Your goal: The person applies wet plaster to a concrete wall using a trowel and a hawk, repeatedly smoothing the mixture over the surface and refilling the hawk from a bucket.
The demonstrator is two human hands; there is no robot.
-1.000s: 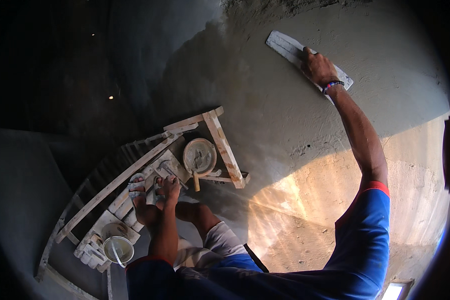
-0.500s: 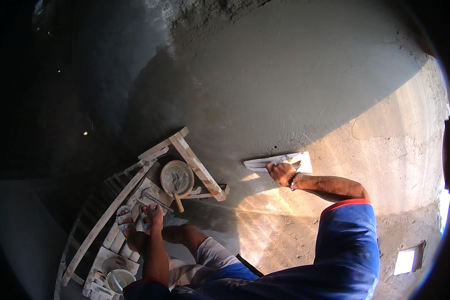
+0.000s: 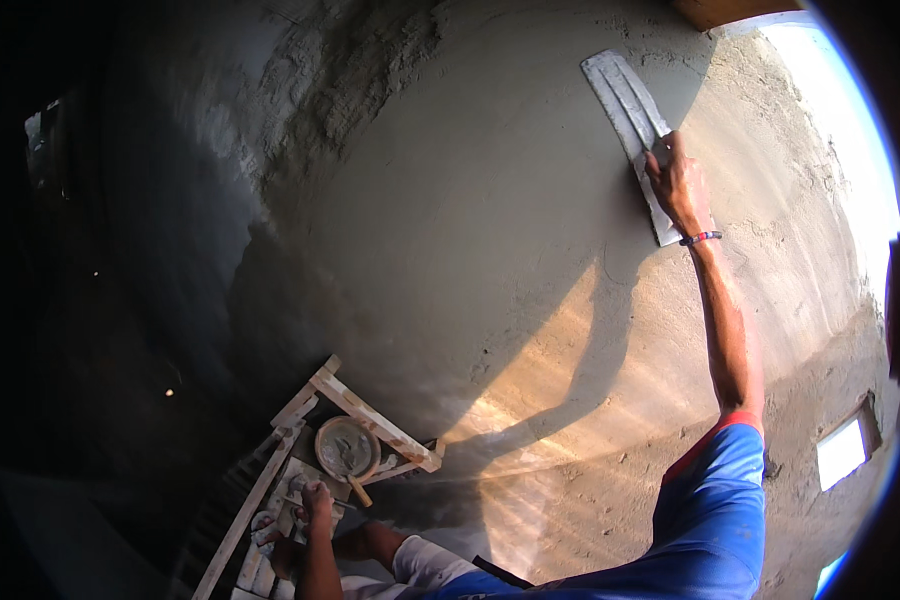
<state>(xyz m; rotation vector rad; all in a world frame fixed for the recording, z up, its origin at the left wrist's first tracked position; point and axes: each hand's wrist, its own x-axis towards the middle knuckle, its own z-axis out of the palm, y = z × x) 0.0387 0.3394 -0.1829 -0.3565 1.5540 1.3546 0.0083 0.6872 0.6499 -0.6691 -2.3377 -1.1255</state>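
The long pale float [image 3: 625, 108] is at the upper right, against or very near the grey plastered wall [image 3: 450, 190]; I cannot tell whether its whole face touches. The right hand [image 3: 680, 188] has its fingers curled around the back of the float, toward the lower end. The float looks stiff and thin, so I judge it rather light, but its long far end may tip if the wrist is loose. Its smeared surface could be slippery; the raised part along the back seems the better place to hold, not the thin edges. The left hand [image 3: 317, 500] is low, at a thin dark tool [image 3: 345, 504] beside the round pan [image 3: 346, 448]; its grip I cannot tell.
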